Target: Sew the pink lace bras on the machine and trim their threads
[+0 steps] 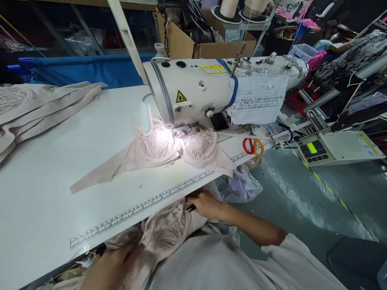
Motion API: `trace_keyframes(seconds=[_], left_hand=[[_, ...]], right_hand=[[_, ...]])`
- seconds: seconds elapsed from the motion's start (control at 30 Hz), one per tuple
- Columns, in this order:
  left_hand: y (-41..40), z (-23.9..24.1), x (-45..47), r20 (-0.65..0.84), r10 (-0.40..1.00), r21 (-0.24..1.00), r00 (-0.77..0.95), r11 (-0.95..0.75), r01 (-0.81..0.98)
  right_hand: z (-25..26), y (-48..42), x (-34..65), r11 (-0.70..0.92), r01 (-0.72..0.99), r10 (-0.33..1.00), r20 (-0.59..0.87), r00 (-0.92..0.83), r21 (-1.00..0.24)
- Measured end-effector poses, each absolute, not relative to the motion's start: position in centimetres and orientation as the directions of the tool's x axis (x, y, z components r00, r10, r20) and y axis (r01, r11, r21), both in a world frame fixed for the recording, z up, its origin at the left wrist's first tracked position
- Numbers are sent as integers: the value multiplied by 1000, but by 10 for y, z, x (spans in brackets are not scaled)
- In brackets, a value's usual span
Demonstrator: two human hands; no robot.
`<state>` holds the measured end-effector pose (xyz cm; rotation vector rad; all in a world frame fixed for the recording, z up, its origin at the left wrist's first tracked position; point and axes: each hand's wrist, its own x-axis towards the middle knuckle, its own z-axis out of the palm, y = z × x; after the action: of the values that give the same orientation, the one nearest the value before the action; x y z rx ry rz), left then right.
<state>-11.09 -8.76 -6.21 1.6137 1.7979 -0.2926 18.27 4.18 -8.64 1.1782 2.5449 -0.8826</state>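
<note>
A pale pink lace bra lies across my lap, below the table's front edge. My left hand is closed on its lower left part; the fingers are blurred and partly hidden in the fabric. At the bra's right cup, my right hand is closed around a small dark pointed tool, mostly covered by the fingers. A second pale pink bra lies spread on the table under the lit needle area of the white sewing machine. Neither hand touches that one.
More pale bras are stacked at the table's left. Red and orange-handled scissors lie at the right end, near a control box. A printed ruler runs along the front edge. A clear plastic bag hangs below it.
</note>
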Motion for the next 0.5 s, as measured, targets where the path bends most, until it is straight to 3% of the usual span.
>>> trace_keyframes(seconds=[0.07,0.13,0.23,0.33,0.43,0.5], left_hand=[[-81,-81,-96,-610,792,120,-30,130,984],[-78,-93,-84,-457,890,37,15,2,999],[-79,-94,-77,-60,937,74,344,-339,938],[-65,-78,-78,244,738,172,629,-672,721],[-17,-58,-74,370,635,232,678,-770,594],[30,-48,-67,395,667,207,632,-735,646]], right_hand=[[-104,38,179,513,789,632,-473,-614,-338],[-110,39,182,516,800,635,-489,-597,-306],[-105,45,193,538,805,637,-503,-584,-252],[-88,49,205,557,807,648,-507,-569,-194],[-66,49,210,652,729,615,-416,-670,-209],[-51,52,209,790,552,517,-193,-834,-266]])
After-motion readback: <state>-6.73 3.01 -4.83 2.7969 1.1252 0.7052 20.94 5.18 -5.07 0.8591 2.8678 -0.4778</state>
